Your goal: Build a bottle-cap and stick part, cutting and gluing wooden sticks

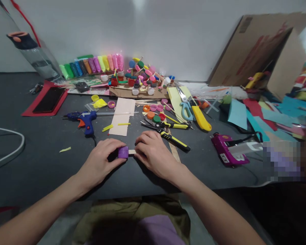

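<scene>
Between the thumb and fingers of my left hand (100,159) is a small purple cylinder (123,152), perhaps a bottle cap. Pale thin wooden sticks (132,152) run from its right side to my right hand (153,152). The fingers of that hand are closed around the sticks and hide their far ends. Both hands are low over the dark table. Just beyond my right hand lie black-and-yellow pliers (177,140). A blue hot glue gun (88,121) rests beyond my left hand, beside a piece of pale card (121,117) with yellow strips on it.
Loose bottle caps (156,118), blue-handled scissors (186,109) and a yellow cutter (201,118) lie further back. At right is a purple power strip (228,149). A phone (49,99), a water bottle (37,56) and leaning cardboard (255,47) stand around the edges. Someone's blurred arm shows at far right.
</scene>
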Demonstrator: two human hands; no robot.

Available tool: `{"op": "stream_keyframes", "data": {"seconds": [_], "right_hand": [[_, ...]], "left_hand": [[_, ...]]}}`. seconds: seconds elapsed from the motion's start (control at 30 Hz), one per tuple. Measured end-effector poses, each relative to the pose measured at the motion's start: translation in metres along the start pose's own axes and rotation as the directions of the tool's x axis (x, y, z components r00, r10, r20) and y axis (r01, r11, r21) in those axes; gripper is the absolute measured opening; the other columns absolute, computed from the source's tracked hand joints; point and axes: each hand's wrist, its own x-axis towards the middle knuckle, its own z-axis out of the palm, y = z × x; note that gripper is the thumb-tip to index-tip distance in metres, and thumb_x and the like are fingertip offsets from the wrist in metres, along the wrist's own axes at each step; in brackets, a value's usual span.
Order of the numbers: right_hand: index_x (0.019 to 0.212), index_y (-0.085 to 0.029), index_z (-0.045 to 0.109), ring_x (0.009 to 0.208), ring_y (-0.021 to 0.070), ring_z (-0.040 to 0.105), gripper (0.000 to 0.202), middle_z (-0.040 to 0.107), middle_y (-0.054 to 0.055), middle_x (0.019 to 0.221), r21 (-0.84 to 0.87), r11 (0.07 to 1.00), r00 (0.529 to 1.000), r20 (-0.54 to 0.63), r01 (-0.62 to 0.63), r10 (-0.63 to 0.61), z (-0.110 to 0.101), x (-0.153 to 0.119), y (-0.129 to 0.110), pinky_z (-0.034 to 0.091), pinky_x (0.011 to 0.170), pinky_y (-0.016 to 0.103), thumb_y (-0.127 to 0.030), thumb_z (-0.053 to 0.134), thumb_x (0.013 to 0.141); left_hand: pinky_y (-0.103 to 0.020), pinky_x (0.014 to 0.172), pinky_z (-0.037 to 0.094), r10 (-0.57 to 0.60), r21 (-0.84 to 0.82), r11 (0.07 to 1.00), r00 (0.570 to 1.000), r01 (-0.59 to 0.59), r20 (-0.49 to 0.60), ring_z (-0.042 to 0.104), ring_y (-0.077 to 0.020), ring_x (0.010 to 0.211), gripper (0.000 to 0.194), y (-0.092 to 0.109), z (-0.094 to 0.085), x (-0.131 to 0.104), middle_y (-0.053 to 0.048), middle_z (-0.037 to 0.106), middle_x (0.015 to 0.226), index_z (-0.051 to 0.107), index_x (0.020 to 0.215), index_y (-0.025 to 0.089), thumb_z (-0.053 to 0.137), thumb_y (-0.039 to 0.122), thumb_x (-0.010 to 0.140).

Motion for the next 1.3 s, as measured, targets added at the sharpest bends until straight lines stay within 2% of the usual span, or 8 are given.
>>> {"op": "stream_keyframes", "data": {"seconds": [0.23, 0.5, 1.03, 1.3], "right_hand": [[0.084, -0.018, 0.068, 0.105, 0.0242, 0.050, 0.014, 0.070, 0.006, 0.096, 0.027, 1.000, 0.997, -0.082, 0.004, -0.002, 0.0051, -0.0035, 0.0005, 0.033, 0.092, 0.042, -0.024, 0.060, 0.093], [0.083, -0.017, 0.068, 0.102, 0.0231, 0.053, 0.015, 0.071, 0.005, 0.092, 0.057, 0.998, 0.992, -0.124, 0.035, -0.028, 0.0060, -0.0052, 0.0009, 0.032, 0.092, 0.041, -0.023, 0.059, 0.094], [0.083, -0.017, 0.067, 0.100, 0.0221, 0.053, 0.014, 0.071, 0.004, 0.093, 0.067, 0.996, 0.991, -0.126, 0.051, -0.042, 0.0070, -0.0049, 0.0003, 0.031, 0.091, 0.041, -0.021, 0.059, 0.094], [0.082, -0.017, 0.068, 0.101, 0.0227, 0.053, 0.014, 0.072, 0.005, 0.092, 0.047, 0.999, 0.994, -0.105, 0.018, -0.013, 0.0085, -0.0044, 0.0009, 0.031, 0.091, 0.041, -0.022, 0.061, 0.093]], "left_hand": [[-0.037, 0.092, 0.045, -0.044, -0.054, 0.998, 0.999, 0.044, 0.000, 0.059, -0.0208, 0.104, 0.024, 0.0008, -0.0005, 0.0003, -0.004, 0.067, 0.110, 0.062, 0.110, 0.023, 0.067, 0.029, 0.087], [-0.037, 0.089, 0.046, -0.066, -0.084, 0.994, 0.998, 0.067, 0.016, 0.059, -0.0207, 0.100, 0.024, -0.0001, 0.0001, 0.0004, -0.003, 0.066, 0.107, 0.063, 0.110, 0.023, 0.068, 0.030, 0.087], [-0.036, 0.088, 0.046, -0.061, -0.080, 0.995, 0.998, 0.062, 0.019, 0.059, -0.0199, 0.099, 0.022, -0.0005, 0.0020, 0.0018, -0.003, 0.066, 0.105, 0.063, 0.108, 0.022, 0.068, 0.026, 0.087], [-0.037, 0.088, 0.045, -0.018, -0.016, 1.000, 1.000, 0.018, 0.023, 0.059, -0.0212, 0.099, 0.023, -0.0008, 0.0021, 0.0035, -0.004, 0.066, 0.106, 0.063, 0.110, 0.022, 0.066, 0.028, 0.088]]}}
